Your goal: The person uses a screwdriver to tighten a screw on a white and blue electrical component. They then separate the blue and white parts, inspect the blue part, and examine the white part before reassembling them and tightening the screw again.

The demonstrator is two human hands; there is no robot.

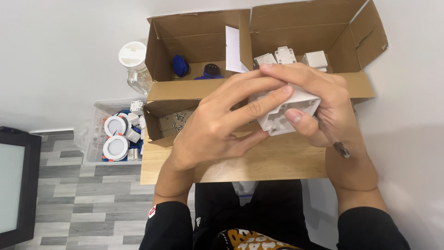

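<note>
This looks like a small assembly workplace set up in a plain room, not a factory hall. A narrow wooden table (277, 162) stands against a white wall (60, 55) and carries open cardboard boxes (259, 32) sorted by part: white plastic housings (286, 55), blue pieces (180, 65) and loose screws (175, 119). Beside the table, on a grey wood-pattern floor (88, 203), a clear plastic crate (99, 134) holds round white lamp units (115, 147), so the same product is handled here in many copies.
</note>
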